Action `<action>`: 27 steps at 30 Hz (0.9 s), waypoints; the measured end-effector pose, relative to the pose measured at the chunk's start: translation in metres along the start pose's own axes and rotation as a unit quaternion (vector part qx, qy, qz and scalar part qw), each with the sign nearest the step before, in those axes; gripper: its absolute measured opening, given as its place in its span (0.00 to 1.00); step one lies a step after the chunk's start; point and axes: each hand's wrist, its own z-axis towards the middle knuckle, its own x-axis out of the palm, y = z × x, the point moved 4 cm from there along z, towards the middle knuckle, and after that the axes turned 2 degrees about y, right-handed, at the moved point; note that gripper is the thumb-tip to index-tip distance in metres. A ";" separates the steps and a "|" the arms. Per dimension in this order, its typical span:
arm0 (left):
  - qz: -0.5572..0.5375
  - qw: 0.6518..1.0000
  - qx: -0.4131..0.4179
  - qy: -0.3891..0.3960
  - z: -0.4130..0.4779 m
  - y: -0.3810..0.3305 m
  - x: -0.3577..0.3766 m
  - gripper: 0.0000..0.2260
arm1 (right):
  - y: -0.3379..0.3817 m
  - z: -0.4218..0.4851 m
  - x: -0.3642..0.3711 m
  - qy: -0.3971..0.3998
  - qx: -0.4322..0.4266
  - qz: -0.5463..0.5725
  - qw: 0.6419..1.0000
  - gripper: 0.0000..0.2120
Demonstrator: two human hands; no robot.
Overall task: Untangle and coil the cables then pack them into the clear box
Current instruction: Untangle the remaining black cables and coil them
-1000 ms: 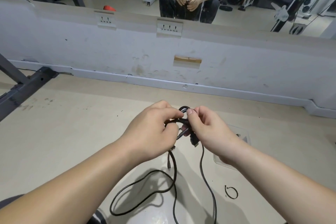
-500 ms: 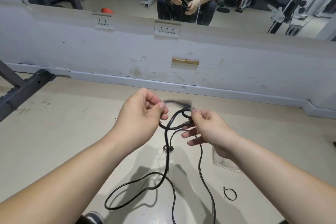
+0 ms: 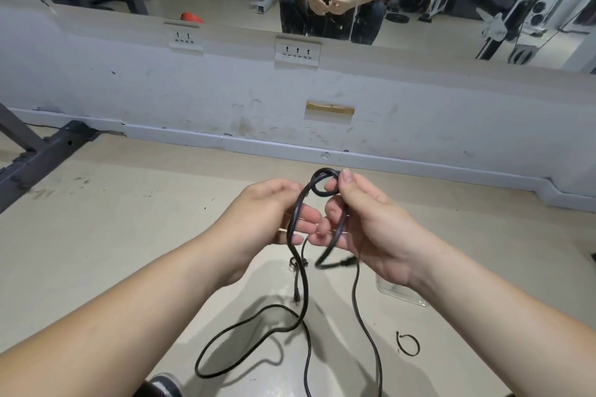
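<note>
Black cables hang tangled from both my hands down to the beige floor, where one strand lies in a wide loop. My right hand pinches a small cable loop between thumb and fingers at the top of the tangle. My left hand holds the thick strand just left of it, fingers curled around the cable. A plug end sticks out below my right palm. The clear box lies on the floor, mostly hidden under my right wrist.
A small black cable-tie ring lies on the floor at the right. A white wall with sockets and a mirror stands ahead. A dark metal frame leg crosses the floor at the left.
My hands pulled apart, then came back together a little. The small loop is now raised above my right thumb, and more cable hangs free below.
</note>
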 end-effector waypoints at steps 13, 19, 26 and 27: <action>0.136 0.985 0.091 -0.048 -0.004 -0.002 -0.014 0.14 | 0.006 0.000 -0.026 -0.058 0.006 -0.175 0.983 0.06; 0.246 0.954 0.156 -0.074 -0.004 -0.003 -0.011 0.16 | 0.007 -0.002 -0.015 -0.036 -0.062 -0.220 0.973 0.04; 0.291 0.935 0.201 -0.013 -0.011 0.002 0.004 0.17 | -0.002 0.001 -0.008 -0.084 -0.033 -0.301 0.949 0.11; 0.283 0.938 0.201 -0.011 -0.011 0.002 0.006 0.17 | -0.002 0.001 -0.006 -0.092 -0.044 -0.321 0.941 0.11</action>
